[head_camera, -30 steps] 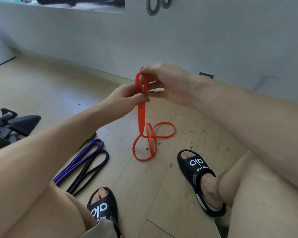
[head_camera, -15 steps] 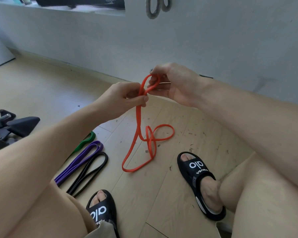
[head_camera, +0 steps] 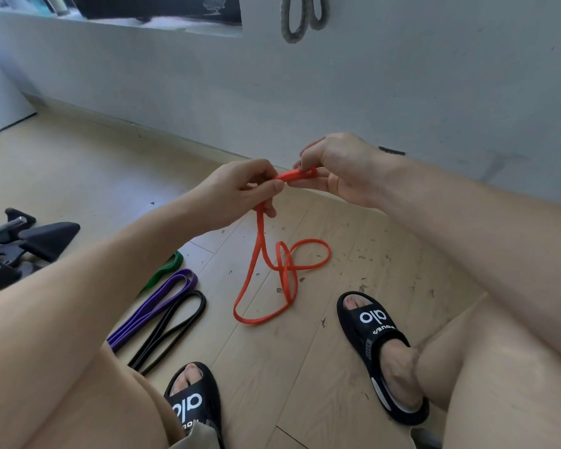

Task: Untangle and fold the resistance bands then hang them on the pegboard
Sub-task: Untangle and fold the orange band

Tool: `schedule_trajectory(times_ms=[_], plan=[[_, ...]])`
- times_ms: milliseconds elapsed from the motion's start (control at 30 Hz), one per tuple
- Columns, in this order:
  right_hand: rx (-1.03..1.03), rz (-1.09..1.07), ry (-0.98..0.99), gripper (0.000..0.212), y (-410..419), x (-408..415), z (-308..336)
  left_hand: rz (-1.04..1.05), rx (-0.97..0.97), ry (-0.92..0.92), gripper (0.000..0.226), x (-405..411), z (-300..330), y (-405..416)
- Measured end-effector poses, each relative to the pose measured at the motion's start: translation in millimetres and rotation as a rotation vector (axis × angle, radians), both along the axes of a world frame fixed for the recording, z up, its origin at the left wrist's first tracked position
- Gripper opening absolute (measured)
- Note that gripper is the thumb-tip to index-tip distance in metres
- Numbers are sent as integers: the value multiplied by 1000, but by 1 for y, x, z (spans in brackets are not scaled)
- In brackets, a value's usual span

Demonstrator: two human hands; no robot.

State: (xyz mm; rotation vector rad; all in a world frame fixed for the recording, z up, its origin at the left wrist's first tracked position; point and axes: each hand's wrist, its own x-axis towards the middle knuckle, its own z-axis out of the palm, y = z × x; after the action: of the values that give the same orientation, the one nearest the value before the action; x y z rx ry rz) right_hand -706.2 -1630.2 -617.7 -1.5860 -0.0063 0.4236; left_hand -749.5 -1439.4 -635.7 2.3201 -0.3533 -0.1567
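**Orange band pinched between both hands above the floor**

Orange rubber runs between the two hands: the orange resistance band [head_camera: 274,267] is gripped at its upper end, folded into a short horizontal stretch. The left hand [head_camera: 240,189] pinches it between thumb and curled fingers, with the strands dropping straight down from under that hand. The right hand [head_camera: 340,170] sits just beside it, fingers curled, pinching the small loop end of the same band. The hands are nearly touching, joined by the short span of band.

Below the hands, the rest of the band hangs to the wooden floor [head_camera: 305,367], where it lies in crossing loops: one long loop toward the person and a rounder loop out below the right hand, the strands twisting over each other where they meet.

Below and outward of the left hand, three more bands lie on the floor side by side: a green band [head_camera: 166,270], partly hidden by the left forearm, a purple band [head_camera: 156,306] and a black band [head_camera: 172,332], the last two folded flat and long.

Black sandals [head_camera: 379,351] are on both feet, one below each hand. Above the right hand, grey loops [head_camera: 300,17] hang against the pale wall [head_camera: 402,76]. Dark equipment [head_camera: 20,241] rests far out to the left of the left hand.
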Motion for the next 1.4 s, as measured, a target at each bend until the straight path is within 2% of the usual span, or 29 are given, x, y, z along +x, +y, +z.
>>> schedule_trajectory(times_ms=[167, 233, 300, 367, 400, 467, 567, 600, 700, 800, 1000, 1200, 1400], plan=[[-187, 33, -89, 22, 1, -2, -1, -23, 41, 2, 12, -1, 0, 2], [-342, -10, -266, 19, 3, -1, -1, -46, 80, -9, 10, -1, 0, 1], [-485, -19, -522, 17, 7, -4, 2, -72, 107, -43, 10, -1, 0, 0], [-579, 75, -721, 17, 14, -11, 5, -80, 111, -72, 9, 0, -1, -3], [-636, 147, -754, 17, 18, -14, 4, -72, 92, -74, 10, 0, -2, -5], [-709, 275, -670, 27, 23, -18, -2, -30, 29, -61, 17, 0, -3, -5], [-625, 354, -419, 46, 24, -19, -11, -24, -23, -23, 11, 3, -4, 0], [-629, 349, -412, 45, 24, -17, -11, -35, -41, 10, 11, 4, -4, 2], [-628, 279, -443, 23, 23, -10, -5, -57, -164, 145, 15, 2, -4, 6], [-464, 181, -426, 13, 20, -4, 1, -104, -280, 242, 31, 1, -1, 9], [-255, -31, -401, 13, 1, 12, 8, -109, -201, 327, 43, 0, -2, 18], [-411, 14, -415, 17, -12, 19, -2, -49, -242, 243, 39, -2, 4, 11], [-348, 18, -400, 20, -11, 16, 0, -37, -390, 303, 31, -2, 11, 13]])
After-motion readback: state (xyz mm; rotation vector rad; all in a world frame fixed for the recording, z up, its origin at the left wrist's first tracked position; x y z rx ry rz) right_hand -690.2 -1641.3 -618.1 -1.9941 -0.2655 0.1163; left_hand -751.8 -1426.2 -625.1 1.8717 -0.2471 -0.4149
